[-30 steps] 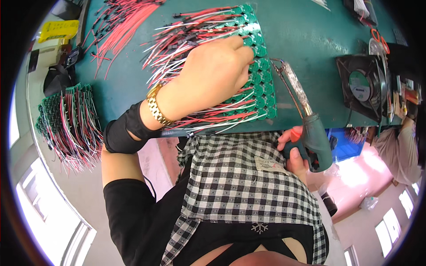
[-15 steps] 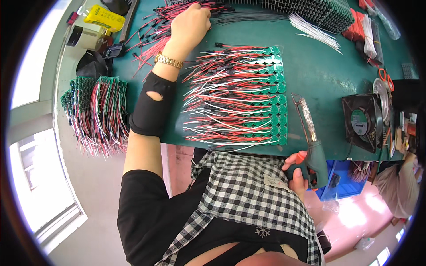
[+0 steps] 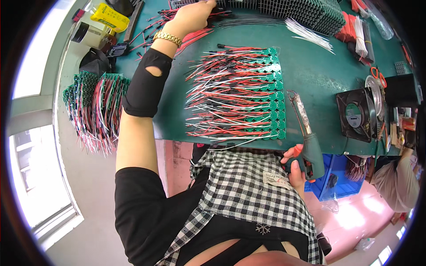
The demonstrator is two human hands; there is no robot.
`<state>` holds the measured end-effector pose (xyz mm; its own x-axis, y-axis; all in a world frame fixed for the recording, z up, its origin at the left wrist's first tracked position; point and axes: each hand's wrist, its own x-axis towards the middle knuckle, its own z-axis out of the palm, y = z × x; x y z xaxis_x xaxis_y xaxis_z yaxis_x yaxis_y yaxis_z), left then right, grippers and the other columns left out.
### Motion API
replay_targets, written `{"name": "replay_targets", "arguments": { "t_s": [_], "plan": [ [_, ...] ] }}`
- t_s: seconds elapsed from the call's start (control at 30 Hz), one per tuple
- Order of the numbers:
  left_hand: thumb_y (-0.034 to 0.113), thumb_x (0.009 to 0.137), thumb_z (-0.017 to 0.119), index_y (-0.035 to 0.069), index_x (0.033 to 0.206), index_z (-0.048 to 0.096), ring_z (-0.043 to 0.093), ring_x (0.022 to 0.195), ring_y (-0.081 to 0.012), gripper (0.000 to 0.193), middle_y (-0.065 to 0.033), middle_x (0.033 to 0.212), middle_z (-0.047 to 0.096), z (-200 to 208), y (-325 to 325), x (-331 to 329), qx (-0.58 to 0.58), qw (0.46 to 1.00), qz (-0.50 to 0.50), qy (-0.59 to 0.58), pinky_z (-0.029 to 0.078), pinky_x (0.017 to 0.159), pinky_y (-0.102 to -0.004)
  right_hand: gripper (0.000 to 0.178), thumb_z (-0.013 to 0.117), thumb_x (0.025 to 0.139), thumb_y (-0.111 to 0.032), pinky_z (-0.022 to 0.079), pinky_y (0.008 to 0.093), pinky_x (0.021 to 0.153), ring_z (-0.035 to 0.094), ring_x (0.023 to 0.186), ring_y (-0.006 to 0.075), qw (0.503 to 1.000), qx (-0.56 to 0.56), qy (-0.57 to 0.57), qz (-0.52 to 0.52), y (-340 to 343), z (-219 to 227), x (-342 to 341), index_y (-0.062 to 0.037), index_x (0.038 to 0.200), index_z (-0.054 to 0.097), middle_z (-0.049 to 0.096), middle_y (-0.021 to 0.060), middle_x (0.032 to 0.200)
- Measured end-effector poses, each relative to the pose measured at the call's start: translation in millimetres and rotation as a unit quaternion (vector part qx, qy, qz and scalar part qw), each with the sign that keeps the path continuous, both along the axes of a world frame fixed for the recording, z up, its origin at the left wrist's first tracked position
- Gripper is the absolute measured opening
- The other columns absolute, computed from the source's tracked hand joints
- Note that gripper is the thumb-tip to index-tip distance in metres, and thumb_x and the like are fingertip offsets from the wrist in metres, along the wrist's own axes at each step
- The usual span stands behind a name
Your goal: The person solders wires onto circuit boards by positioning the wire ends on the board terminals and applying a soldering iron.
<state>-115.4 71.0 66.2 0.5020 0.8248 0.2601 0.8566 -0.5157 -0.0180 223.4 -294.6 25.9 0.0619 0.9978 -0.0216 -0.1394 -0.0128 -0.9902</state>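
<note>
My left hand (image 3: 194,18) reaches to the far edge of the bench, over a pile of red and black wire leads (image 3: 166,23). Its fingers are curled together there; whatever they grip is hidden. At the near edge, my right hand (image 3: 294,167) is closed around the handle of a dark green soldering gun (image 3: 313,153), whose metal tip points up and away. Between my hands lies a panel of small round green circuit boards (image 3: 276,95). Rows of red, white and black wires (image 3: 226,95) stretch from it to the left.
Stacked green boards (image 3: 301,15) and loose white wires (image 3: 309,34) lie at the back. A black fan (image 3: 355,116) and orange-handled scissors (image 3: 378,76) are at right. Wired boards (image 3: 100,106) hang off the left edge. A yellow bottle (image 3: 110,17) stands far left; a blue crate (image 3: 339,181) sits below.
My left hand has moved slightly farther away over the wire pile, its fingers now near the picture's top. My right hand still grips the soldering gun. The whole view has shifted slightly.
</note>
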Motion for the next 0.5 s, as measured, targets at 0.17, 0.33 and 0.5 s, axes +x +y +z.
{"name": "replay_targets", "arguments": {
  "t_s": [0.17,0.33,0.5],
  "plan": [
    [0.005,0.075,0.060,0.005,0.102,0.061,0.062,0.089,-0.0351,0.027,-0.0175,0.094,0.063,2.0,9.2,-7.4,-0.002,0.997,-0.056,0.056,0.053,0.076,-0.0447,0.046,0.057,0.089,-0.022,0.049,0.0338,0.073,0.058,0.077,0.0175,1.000,-0.006,-0.029,0.007,3.2,6.0,-2.5,0.0008,0.125,0.042,0.059,0.0135,0.095],
    [-0.004,0.076,0.058,0.000,0.095,0.057,0.063,0.074,-0.0282,0.020,-0.0133,0.082,0.062,49.0,-29.9,-1.2,0.074,0.981,0.000,-0.179,0.050,0.065,-0.0347,0.047,0.057,0.085,-0.015,0.047,0.0278,0.066,0.056,0.076,0.0134,1.000,-0.025,0.006,0.001,-1.1,-3.3,-3.8,-0.0019,0.128,0.043,0.057,0.0105,0.097],
    [0.007,0.085,0.061,0.000,0.093,0.062,0.062,0.075,-0.0193,0.011,-0.0092,0.084,0.062,58.8,-48.3,25.3,-0.240,0.739,-0.006,-0.630,0.051,0.070,-0.0317,0.046,0.059,0.085,-0.015,0.048,0.0288,0.067,0.057,0.076,0.0144,1.000,-0.010,0.025,0.012,-0.7,-12.3,-1.7,-0.0016,0.126,0.044,0.057,0.0111,0.097]
  ]
}}
